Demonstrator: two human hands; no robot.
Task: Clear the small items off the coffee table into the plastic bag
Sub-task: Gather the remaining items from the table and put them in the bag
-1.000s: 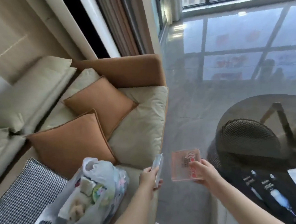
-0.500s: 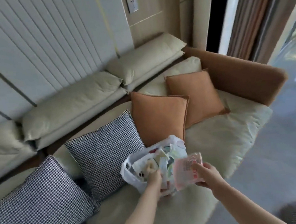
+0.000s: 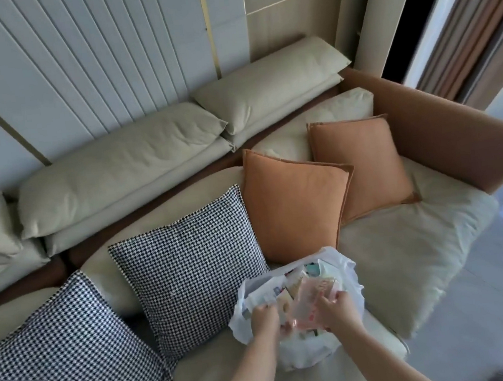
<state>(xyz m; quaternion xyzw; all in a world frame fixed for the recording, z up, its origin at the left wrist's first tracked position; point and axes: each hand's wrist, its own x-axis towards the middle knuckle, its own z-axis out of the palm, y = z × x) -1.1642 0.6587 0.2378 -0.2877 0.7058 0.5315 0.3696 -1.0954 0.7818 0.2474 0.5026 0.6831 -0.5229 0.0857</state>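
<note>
A white plastic bag [image 3: 349,273] lies open on the sofa seat, holding several small packets and cards. My right hand [image 3: 335,308] grips a flat pink-red packet [image 3: 311,299] and holds it down inside the bag's mouth. My left hand [image 3: 264,316] is at the bag's left side with its fingers curled over items inside; what it holds is hidden. The coffee table is out of view.
The bag sits on a cream sofa [image 3: 403,252] in front of two orange cushions [image 3: 294,198]. Two black-and-white houndstooth cushions [image 3: 189,264] lie to its left. The orange sofa arm [image 3: 441,129] rises at the right, with grey floor [image 3: 499,289] beyond.
My view swung from the coffee table to the sofa. Both hands travelled to the bag, and the pink packet went from above the opening down into it.
</note>
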